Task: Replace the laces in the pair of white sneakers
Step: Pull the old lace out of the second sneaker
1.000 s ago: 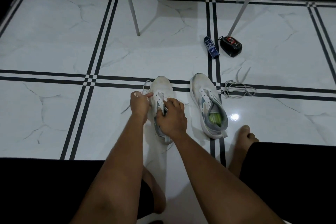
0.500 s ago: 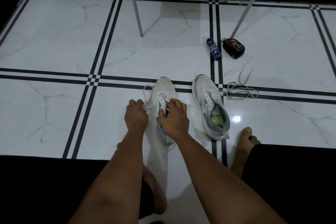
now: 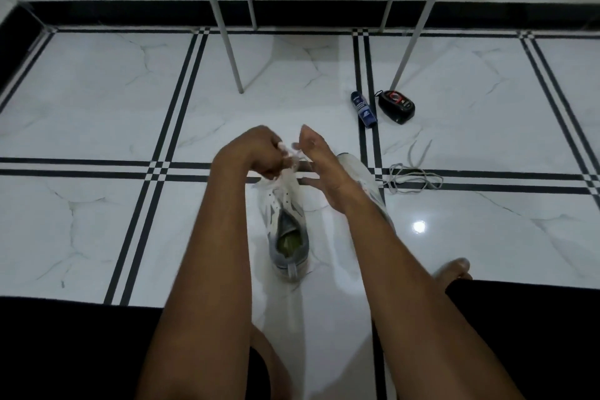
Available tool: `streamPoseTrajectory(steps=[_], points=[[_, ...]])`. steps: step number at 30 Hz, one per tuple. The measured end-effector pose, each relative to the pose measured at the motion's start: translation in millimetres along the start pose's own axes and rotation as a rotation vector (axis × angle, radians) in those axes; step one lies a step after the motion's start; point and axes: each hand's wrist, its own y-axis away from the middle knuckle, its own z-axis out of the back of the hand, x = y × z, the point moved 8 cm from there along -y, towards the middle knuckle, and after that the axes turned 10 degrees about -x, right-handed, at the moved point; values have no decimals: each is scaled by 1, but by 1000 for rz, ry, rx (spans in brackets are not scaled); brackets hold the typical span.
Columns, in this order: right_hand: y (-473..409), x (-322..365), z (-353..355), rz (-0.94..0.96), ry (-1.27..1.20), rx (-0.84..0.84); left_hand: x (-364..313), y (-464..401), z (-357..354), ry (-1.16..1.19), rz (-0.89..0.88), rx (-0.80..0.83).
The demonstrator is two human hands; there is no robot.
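Head view: left hand [image 3: 256, 153] pinches lace [image 3: 293, 161] above sneaker [image 3: 285, 227]; green insole inside.

bare floor [image 3: 97, 114] left, loose lace [image 3: 412, 177] (coiled) right

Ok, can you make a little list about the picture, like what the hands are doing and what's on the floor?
left hand: pinches the white lace
right hand: fingers spread, at the same lace
near sneaker: on the floor, lace pulled up from it
other sneaker: mostly behind the right arm
loose lace: lying on the floor
blue bottle: lying down
black case: beside the bottle
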Motion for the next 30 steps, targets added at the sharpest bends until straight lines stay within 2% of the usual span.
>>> streamPoseTrajectory(steps=[2,4,8,11,13,16,18,21,23,26,28,30], points=[[10,17,2,15,-27,114,-29,-3,8,171,-84,-57],[16,28,15,46,-74,121,-51,-3,9,383,-136,-111],[22,33,70,5,-102,37,-86,-4,-20,584,-171,-193],[21,32,123,3,-114,-83,-102,-15,-57,759,-111,-235],[17,26,168,-9,-143,-253,-113,-22,-88,758,-86,-228],[10,6,224,-21,29,-519,-123,-27,-145,612,-66,-145],[11,-13,248,-28,123,-636,-128,-28,-184,540,-41,-82],[14,-31,261,-14,181,-692,-136,-30,-226,456,-43,23],[14,-38,265,-19,382,-667,-140,-30,-238,391,-78,68],[14,-53,267,-59,779,-700,-133,-30,-229,319,-120,-32],[23,-50,261,26,818,-859,-125,-28,-220,444,-87,-83],[37,-41,241,161,743,-990,-111,-20,-206,597,-36,-163]])
